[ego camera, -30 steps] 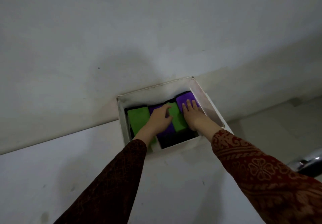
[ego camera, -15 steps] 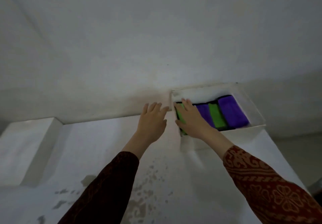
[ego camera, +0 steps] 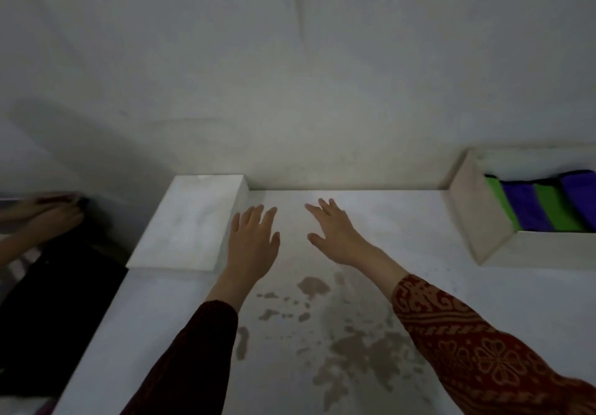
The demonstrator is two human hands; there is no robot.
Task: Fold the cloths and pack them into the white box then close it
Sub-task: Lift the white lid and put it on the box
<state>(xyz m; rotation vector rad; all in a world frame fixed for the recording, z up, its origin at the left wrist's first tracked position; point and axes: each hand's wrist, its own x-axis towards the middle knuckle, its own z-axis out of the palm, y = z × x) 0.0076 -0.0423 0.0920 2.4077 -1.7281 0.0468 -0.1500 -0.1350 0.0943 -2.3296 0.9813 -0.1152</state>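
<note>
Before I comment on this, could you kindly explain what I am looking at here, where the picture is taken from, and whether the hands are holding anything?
There is no machine here: a person wears a wide-angle camera on the head, which looks forward and down, so you see their own two arms reaching out. The left hand and the right hand are both spread open above a white table and hold nothing. At the far right stands the open white box, with folded green cloths and purple cloths packed side by side in it. At the left, near the wall, lies a flat white piece, which is probably the box's lid, though I cannot be sure. The brownish patches are marks on the table. At the far left edge another person's hand shows, blurred.
</note>
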